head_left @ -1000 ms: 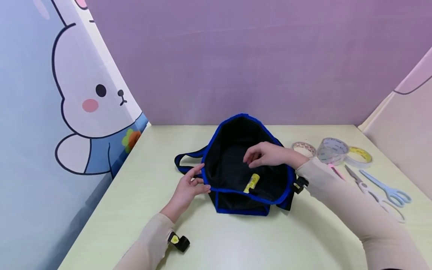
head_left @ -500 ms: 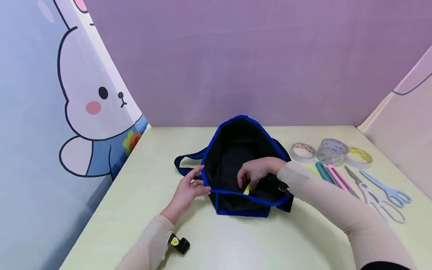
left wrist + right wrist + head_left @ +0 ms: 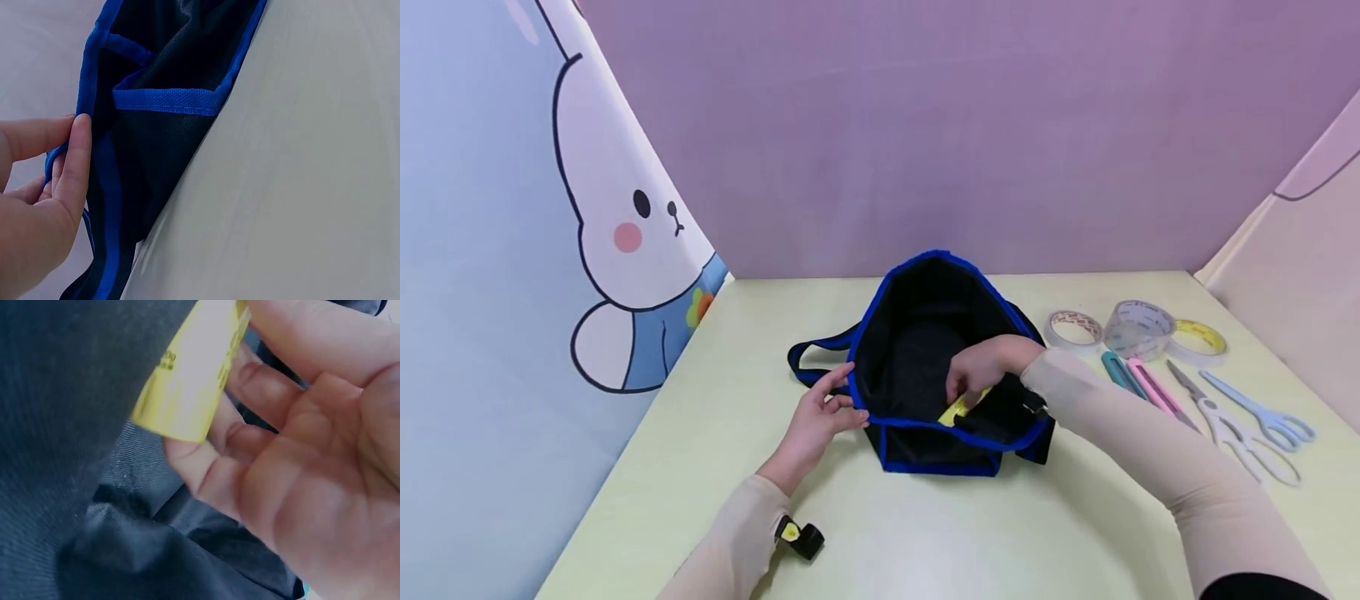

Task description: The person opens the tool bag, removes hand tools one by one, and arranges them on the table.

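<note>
A black bag with blue edging [image 3: 917, 367] sits on the table with its mouth wide and facing me. My left hand [image 3: 808, 429] pinches the rim at its left side; in the left wrist view the thumb and fingers [image 3: 78, 147] hold the blue edging. Inside the bag, my right hand [image 3: 988, 367] grips a yellow glue stick [image 3: 955, 412]. Seen from the right wrist, the printed yellow glue stick [image 3: 187, 381] lies among the curled fingers, its upper end cut off by the frame edge.
Right of the bag lie three tape rolls [image 3: 1138, 329], a teal cutter [image 3: 1122, 372], a pink cutter [image 3: 1152, 387], white-handled scissors [image 3: 1232, 429] and blue scissors [image 3: 1262, 417]. A bag strap [image 3: 811, 358] loops out left. A purple wall panel [image 3: 962, 142] rises behind the table.
My right hand has come down into the bag and taken hold of the glue stick, which lay loose inside it. The left hand stays on the rim.
</note>
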`<state>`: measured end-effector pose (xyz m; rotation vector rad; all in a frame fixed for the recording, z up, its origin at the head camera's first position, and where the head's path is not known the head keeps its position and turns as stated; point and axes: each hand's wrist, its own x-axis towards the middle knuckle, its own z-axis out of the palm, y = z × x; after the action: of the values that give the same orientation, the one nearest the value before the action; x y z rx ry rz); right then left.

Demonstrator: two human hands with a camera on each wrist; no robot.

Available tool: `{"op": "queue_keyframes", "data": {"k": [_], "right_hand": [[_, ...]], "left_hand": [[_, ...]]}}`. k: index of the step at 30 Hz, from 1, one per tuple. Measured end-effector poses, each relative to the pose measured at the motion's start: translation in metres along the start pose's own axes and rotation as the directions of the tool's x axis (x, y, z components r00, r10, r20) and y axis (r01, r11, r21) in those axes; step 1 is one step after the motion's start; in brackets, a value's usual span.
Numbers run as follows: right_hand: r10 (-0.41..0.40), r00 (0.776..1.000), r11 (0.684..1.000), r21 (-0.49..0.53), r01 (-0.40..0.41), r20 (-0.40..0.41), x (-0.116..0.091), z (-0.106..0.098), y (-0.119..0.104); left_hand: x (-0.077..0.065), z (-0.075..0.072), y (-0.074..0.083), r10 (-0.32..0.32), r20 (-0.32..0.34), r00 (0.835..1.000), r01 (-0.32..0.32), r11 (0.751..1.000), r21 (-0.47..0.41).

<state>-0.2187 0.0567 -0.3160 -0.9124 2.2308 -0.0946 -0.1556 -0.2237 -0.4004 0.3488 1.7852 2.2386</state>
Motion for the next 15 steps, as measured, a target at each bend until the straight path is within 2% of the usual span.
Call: {"op": "queue_keyframes", "data": {"k": [3,6,12,15], "right_hand": [[-0.002,1.000,1.000,-0.010,0.002,-0.009,-0.002,-0.001,0.001],[-0.003,0.999,1.000,0.024,0.004,-0.040,-0.003,0.000,0.007],[-0.010,0.994,0.984,0.176,0.030,-0.112,-0.012,-0.003,0.015],[-0.016,0.985,0.969,0.242,0.058,-0.174,-0.018,-0.005,0.014]], "left_hand": [[0.001,0.000,-0.001,-0.002,-0.003,1.000,0.002,1.000,-0.005],[0.001,0.000,-0.001,-0.001,-0.002,1.000,0.001,1.000,-0.011],[0.001,-0.001,-0.002,-0.007,-0.005,1.000,0.006,1.000,-0.019],[0.001,-0.001,-0.002,-0.009,-0.005,1.000,0.009,1.000,-0.018]]}}
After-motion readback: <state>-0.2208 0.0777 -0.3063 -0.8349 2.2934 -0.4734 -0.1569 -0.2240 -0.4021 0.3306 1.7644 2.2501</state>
